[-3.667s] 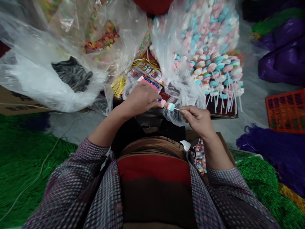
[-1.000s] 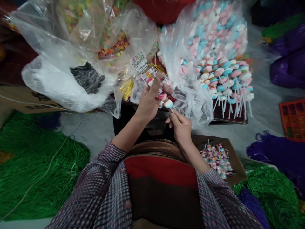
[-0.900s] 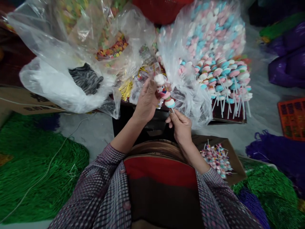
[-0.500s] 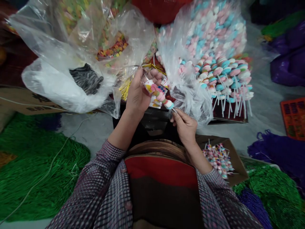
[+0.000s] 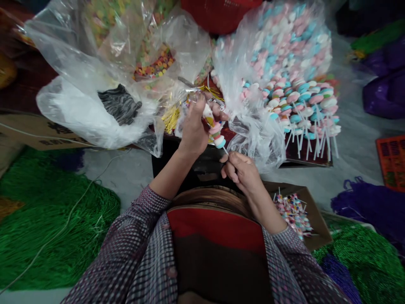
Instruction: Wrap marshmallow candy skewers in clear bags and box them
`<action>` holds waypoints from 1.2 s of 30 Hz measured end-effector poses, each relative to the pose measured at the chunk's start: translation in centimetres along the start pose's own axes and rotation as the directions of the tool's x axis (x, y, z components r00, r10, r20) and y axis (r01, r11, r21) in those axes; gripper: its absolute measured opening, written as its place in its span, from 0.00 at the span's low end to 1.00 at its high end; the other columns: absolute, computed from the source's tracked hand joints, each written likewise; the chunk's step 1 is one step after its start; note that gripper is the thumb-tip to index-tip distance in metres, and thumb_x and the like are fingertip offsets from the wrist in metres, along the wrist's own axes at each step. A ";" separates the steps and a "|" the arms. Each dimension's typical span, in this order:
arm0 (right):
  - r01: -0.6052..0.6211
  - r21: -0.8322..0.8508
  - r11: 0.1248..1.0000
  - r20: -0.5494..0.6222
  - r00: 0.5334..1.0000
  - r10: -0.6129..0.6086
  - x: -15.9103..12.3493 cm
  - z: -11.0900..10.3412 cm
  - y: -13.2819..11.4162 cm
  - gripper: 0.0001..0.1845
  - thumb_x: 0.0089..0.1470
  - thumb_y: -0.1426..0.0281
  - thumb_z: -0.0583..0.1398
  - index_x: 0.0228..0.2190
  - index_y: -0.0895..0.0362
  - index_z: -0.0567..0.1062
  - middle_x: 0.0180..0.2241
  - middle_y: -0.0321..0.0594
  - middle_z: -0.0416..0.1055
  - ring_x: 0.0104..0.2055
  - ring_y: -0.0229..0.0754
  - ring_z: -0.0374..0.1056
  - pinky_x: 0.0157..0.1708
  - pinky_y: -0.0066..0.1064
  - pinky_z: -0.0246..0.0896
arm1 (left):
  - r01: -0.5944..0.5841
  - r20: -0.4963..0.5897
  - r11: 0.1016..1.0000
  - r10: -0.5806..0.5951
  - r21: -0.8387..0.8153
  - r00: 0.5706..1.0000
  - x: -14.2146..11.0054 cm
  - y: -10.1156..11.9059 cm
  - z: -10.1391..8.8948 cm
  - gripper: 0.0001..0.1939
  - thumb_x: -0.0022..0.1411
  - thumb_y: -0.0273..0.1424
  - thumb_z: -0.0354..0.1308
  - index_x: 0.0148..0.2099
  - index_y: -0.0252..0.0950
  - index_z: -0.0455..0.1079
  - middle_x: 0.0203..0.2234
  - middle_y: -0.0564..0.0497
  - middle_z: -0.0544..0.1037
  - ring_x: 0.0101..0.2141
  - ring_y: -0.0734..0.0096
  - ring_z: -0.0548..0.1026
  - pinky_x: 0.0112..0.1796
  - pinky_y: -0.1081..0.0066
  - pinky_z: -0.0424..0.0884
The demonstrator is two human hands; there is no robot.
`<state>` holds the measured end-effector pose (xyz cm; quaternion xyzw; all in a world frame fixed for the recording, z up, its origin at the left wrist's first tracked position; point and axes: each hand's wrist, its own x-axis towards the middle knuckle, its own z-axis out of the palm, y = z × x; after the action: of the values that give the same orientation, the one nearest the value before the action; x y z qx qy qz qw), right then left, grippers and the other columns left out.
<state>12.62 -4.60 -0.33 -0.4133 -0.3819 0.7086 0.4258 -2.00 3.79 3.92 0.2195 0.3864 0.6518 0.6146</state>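
Head camera: left hand point(image 5: 195, 130) is grasping the upper end of a candy skewer point(image 5: 217, 134), fingers curling round it — how tightly, cannot tell. Right hand point(image 5: 243, 168) is gripping the lower end of its white stick point(image 5: 225, 150). The skewer is slanting between both hands, near the front of the table point(image 5: 28, 95). Gold ties point(image 5: 171, 118) are lying left of it; a crumpled clear bag point(image 5: 257, 139) is spreading just right. Farther right, piled skewers point(image 5: 303, 99) are resting, sticks pointing nearward — a cardboard box point(image 5: 319, 230) is holding small sweets by the right forearm.

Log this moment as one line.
left hand: around upper part of candy skewer | right hand: pinching its white stick | right side: candy-stick heap, open carton
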 end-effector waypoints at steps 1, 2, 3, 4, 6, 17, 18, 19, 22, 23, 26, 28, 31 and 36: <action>-0.021 0.030 0.999 0.030 0.999 0.020 0.1 0.2 0.0 0.23 0.55 0.46 0.67 0.28 0.54 0.79 0.08 0.22 0.57 0.11 0.30 0.47 0.23 0.28 0.65 | -0.019 0.007 1.000 0.019 -0.002 1.000 -0.3 -0.3 0.2 0.16 0.71 0.50 0.55 0.43 0.44 0.72 0.26 0.51 0.74 0.35 0.66 0.80 0.30 0.71 0.72; -0.037 0.048 0.998 0.052 0.998 0.035 0.2 0.4 0.1 0.23 0.55 0.46 0.67 0.28 0.54 0.78 0.08 0.22 0.56 0.11 0.30 0.46 0.23 0.28 0.65 | -0.043 0.020 0.999 0.043 -0.012 0.999 -0.7 -0.5 0.4 0.15 0.72 0.49 0.54 0.43 0.44 0.71 0.26 0.52 0.73 0.35 0.67 0.80 0.31 0.71 0.72; -0.042 0.053 0.998 0.056 0.998 0.039 0.3 0.5 0.2 0.23 0.55 0.46 0.66 0.29 0.54 0.78 0.08 0.21 0.55 0.11 0.29 0.46 0.23 0.28 0.65 | -0.068 0.040 0.997 0.069 -0.032 0.997 -1.0 -0.6 0.5 0.13 0.73 0.46 0.54 0.42 0.44 0.71 0.25 0.53 0.72 0.35 0.69 0.80 0.33 0.72 0.73; -0.032 0.038 0.999 0.034 0.999 0.031 0.5 0.5 0.3 0.24 0.56 0.46 0.66 0.29 0.54 0.78 0.08 0.21 0.55 0.11 0.29 0.46 0.23 0.28 0.64 | -0.087 0.059 0.995 0.091 -0.052 0.994 -1.3 -0.7 0.6 0.12 0.74 0.43 0.53 0.42 0.43 0.70 0.25 0.53 0.72 0.35 0.70 0.80 0.34 0.72 0.74; 0.025 -0.048 0.999 -0.072 0.997 -0.029 0.8 0.3 0.7 0.23 0.56 0.46 0.65 0.32 0.54 0.80 0.10 0.22 0.58 0.13 0.29 0.48 0.21 0.26 0.60 | -0.093 0.075 0.993 0.098 -0.070 0.992 -1.5 -0.6 0.8 0.10 0.75 0.39 0.52 0.42 0.42 0.69 0.26 0.54 0.73 0.35 0.72 0.79 0.36 0.72 0.75; 0.195 -0.532 0.824 -0.248 0.895 -0.372 0.9 -1.7 1.9 0.18 0.59 0.58 0.65 0.47 0.51 0.85 0.19 0.29 0.74 0.17 0.32 0.61 0.21 0.28 0.63 | 0.023 0.017 0.998 -0.022 -0.052 1.000 0.5 0.7 -0.8 0.14 0.72 0.42 0.55 0.35 0.40 0.70 0.32 0.48 0.79 0.47 0.60 0.82 0.44 0.64 0.78; 0.222 -0.599 0.769 -0.230 0.872 -0.431 0.9 -1.8 2.1 0.17 0.60 0.59 0.63 0.48 0.50 0.85 0.22 0.31 0.77 0.19 0.33 0.65 0.24 0.29 0.67 | 0.029 0.008 0.998 -0.029 -0.051 1.000 0.5 0.4 -0.8 0.14 0.72 0.43 0.55 0.36 0.40 0.70 0.32 0.48 0.79 0.47 0.59 0.82 0.44 0.64 0.78; 0.248 -0.665 0.704 -0.205 0.846 -0.492 1.0 -2.0 2.3 0.17 0.61 0.60 0.62 0.49 0.49 0.84 0.26 0.33 0.81 0.21 0.35 0.69 0.27 0.31 0.71 | 0.033 -0.002 0.998 -0.034 -0.049 0.999 0.4 0.0 -0.7 0.14 0.72 0.43 0.55 0.37 0.40 0.70 0.33 0.48 0.79 0.46 0.59 0.82 0.43 0.64 0.78; 0.283 -0.788 0.547 -0.134 0.788 -0.601 1.0 -2.3 2.5 0.17 0.62 0.63 0.60 0.49 0.47 0.84 0.40 0.39 0.85 0.32 0.40 0.78 0.36 0.36 0.77 | 0.033 -0.042 0.998 -0.035 -0.055 0.998 -0.1 -1.0 -0.4 0.17 0.72 0.48 0.53 0.41 0.40 0.71 0.35 0.47 0.80 0.44 0.60 0.82 0.41 0.65 0.78; 0.278 -0.791 0.545 -0.134 0.790 -0.598 0.9 -2.3 2.5 0.17 0.62 0.63 0.60 0.50 0.46 0.84 0.41 0.39 0.85 0.33 0.41 0.78 0.37 0.36 0.78 | 0.036 -0.054 0.997 -0.039 -0.065 0.998 -0.3 -1.1 -0.3 0.18 0.73 0.48 0.52 0.43 0.40 0.71 0.35 0.47 0.81 0.43 0.61 0.82 0.40 0.65 0.77; 0.224 -0.648 0.728 -0.211 0.865 -0.455 0.7 -2.1 2.0 0.18 0.61 0.61 0.62 0.50 0.46 0.83 0.27 0.33 0.82 0.22 0.38 0.70 0.27 0.34 0.74 | 0.074 -0.081 0.992 -0.082 -0.104 0.993 -0.4 -0.9 -0.2 0.18 0.75 0.47 0.48 0.47 0.41 0.71 0.35 0.47 0.81 0.39 0.65 0.82 0.37 0.68 0.76; 0.158 -0.438 0.885 -0.230 0.932 -0.280 0.5 -1.8 1.5 0.18 0.60 0.59 0.64 0.49 0.49 0.84 0.14 0.25 0.68 0.14 0.34 0.59 0.23 0.31 0.69 | 0.115 -0.083 0.985 -0.126 -0.125 0.989 -0.3 -0.4 -0.3 0.18 0.76 0.46 0.46 0.49 0.41 0.71 0.34 0.48 0.81 0.38 0.66 0.82 0.34 0.70 0.75; 0.066 -0.179 0.982 -0.163 0.982 -0.096 0.4 -1.2 0.6 0.19 0.58 0.55 0.66 0.45 0.52 0.85 0.08 0.20 0.54 0.11 0.30 0.48 0.23 0.29 0.67 | 0.162 -0.043 0.978 -0.169 -0.132 0.985 -0.2 0.2 -0.5 0.19 0.77 0.44 0.45 0.52 0.41 0.72 0.34 0.49 0.81 0.36 0.68 0.83 0.34 0.71 0.75; -0.056 -0.042 0.998 -0.016 0.998 0.056 -0.1 -0.6 -0.9 0.17 0.57 0.55 0.66 0.39 0.55 0.84 0.08 0.20 0.55 0.11 0.29 0.44 0.22 0.27 0.65 | 0.104 0.036 0.993 -0.102 -0.054 0.994 0.0 -0.1 -1.0 0.18 0.75 0.45 0.48 0.44 0.40 0.73 0.32 0.48 0.81 0.40 0.64 0.83 0.41 0.65 0.77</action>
<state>13.46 -4.23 0.24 -0.4379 -0.3820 0.7090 0.3996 -2.70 3.55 3.28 0.1928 0.3685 0.6259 0.6597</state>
